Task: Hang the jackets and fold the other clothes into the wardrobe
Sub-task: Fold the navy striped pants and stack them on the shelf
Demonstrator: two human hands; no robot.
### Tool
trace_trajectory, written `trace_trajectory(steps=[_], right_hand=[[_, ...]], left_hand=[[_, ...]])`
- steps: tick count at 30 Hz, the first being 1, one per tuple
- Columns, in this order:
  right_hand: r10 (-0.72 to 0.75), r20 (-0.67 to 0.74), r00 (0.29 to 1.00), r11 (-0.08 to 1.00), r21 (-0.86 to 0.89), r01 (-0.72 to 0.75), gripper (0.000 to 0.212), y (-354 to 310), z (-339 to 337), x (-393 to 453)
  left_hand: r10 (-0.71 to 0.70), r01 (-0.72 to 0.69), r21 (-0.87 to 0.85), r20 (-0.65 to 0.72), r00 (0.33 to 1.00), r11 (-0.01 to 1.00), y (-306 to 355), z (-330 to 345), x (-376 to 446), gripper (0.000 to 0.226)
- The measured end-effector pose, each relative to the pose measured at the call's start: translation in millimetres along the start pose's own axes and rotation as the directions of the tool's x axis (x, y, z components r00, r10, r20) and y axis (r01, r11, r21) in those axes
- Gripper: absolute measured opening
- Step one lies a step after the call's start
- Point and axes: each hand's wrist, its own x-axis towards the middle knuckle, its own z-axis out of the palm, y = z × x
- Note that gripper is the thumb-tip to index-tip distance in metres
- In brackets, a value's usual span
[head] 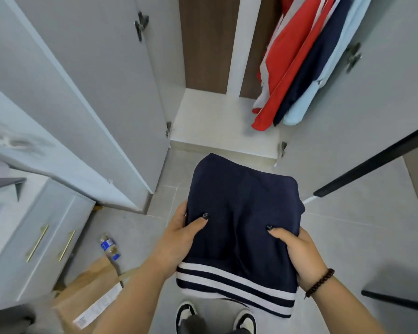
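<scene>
I hold a folded navy garment (241,213) with white stripes along its near hem, flat in front of me above the floor. My left hand (179,237) grips its left side with the thumb on top. My right hand (297,251), with a bead bracelet on the wrist, grips its right side the same way. The wardrobe (217,121) stands open ahead, its white bottom shelf bare. Inside on the right hang a red jacket (287,56), a navy jacket (316,68) and a light blue jacket (333,73).
Both wardrobe doors (89,92) are swung open toward me. A grey drawer unit (39,237) with gold handles stands at the left. On the tiled floor lie a plastic bottle (109,247) and a brown paper bag (92,292). A black bar (372,165) crosses at the right.
</scene>
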Motion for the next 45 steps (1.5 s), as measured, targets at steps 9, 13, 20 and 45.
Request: trace_trajectory(steps=[9, 13, 20, 45], right_hand=[[-0.244, 0.012, 0.970, 0.969, 0.051, 0.243, 0.026, -147.9, 62.9, -65.0], [-0.352, 0.028, 0.936, 0.935, 0.069, 0.349, 0.029, -205.8, 88.8, -81.1], [-0.509, 0.071, 0.858, 0.858, 0.116, 0.500, 0.027, -300.6, 112.2, -96.4], [-0.700, 0.274, 0.659, 0.713, 0.223, 0.664, 0.023, -663.1, 128.3, 5.9]], left_hand=[[0.283, -0.315, 0.272, 0.153, 0.947, 0.909, 177.4, -20.0, -47.2, 0.044], [0.339, -0.410, 0.294, 0.263, 0.903, 0.863, 233.1, -36.0, -61.2, 0.063], [0.428, -0.479, 0.432, 0.217, 0.878, 0.764, 312.2, -46.8, -53.1, 0.023], [0.659, -0.664, -0.068, 0.226, 0.717, 0.745, 645.5, 19.7, 91.6, 0.044]])
